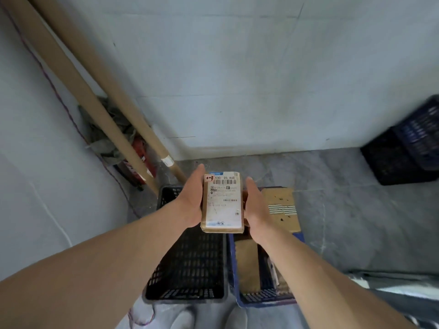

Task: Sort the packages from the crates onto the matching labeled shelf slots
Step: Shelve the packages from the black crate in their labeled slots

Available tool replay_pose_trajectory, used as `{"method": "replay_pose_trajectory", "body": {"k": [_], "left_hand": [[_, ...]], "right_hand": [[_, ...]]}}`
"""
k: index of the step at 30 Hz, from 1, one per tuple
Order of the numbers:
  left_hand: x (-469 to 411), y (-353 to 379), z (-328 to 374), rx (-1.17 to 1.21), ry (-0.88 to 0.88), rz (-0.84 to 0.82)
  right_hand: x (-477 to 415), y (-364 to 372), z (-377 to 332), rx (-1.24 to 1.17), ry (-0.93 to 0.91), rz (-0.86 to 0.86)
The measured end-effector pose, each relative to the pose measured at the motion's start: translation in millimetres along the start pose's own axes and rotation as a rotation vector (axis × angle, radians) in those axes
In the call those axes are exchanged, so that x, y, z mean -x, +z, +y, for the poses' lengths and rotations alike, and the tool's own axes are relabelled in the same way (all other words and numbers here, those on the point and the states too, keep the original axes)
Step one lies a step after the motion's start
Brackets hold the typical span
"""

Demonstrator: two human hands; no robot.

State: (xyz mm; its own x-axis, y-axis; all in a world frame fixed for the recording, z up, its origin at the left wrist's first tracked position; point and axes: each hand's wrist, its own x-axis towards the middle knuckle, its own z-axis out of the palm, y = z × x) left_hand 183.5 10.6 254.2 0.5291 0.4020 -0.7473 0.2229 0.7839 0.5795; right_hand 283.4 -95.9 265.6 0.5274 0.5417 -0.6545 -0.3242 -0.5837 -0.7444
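Seemingly light and stiff: small flat brown cardboard parcel with white label (223, 203), clasped along both long edges by left hand (190, 203) and right hand (256, 207), fingers curled underneath.

Light: we see soft, even, bluish light on the wall (261, 79) and floor (356, 198).
Shadows: faint; darkest for us inside the black crate (190, 257).
Glare: the label (223, 200) on the box (222, 230) looks pale and washed; we cannot read its small print.
Blur: the stacked crates (408, 148) at the right edge smear.
Distortion: the cardboard tubes (71, 74) bow, and the forearms (95, 257) swell toward the lower corners.
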Motion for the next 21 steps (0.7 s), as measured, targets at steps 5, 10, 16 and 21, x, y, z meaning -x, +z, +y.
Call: {"method": "replay_pose_trajectory", "body": {"k": [5, 10, 16, 21], "left_hand": [[44.4, 38.5, 30.6, -0.134, 0.05, -0.136], [79.3, 90.4, 51.0, -0.235, 0.04, -0.27], [131.1, 157.5, 57.1, -0.332, 0.076, -0.372], [173.0, 207.1, 45.6, -0.366, 0.088, -0.475]], "right_hand": [[54.0, -30.6, -36.6, -0.129, -0.039, 0.135], [112.2, -65.6, -63.6, -0.208, -0.113, 0.27], [182.9, -111.1, -86.3, -0.259, -0.165, 0.45], [247.3, -143.3, -92.1, -0.262, -0.226, 0.524]]}}
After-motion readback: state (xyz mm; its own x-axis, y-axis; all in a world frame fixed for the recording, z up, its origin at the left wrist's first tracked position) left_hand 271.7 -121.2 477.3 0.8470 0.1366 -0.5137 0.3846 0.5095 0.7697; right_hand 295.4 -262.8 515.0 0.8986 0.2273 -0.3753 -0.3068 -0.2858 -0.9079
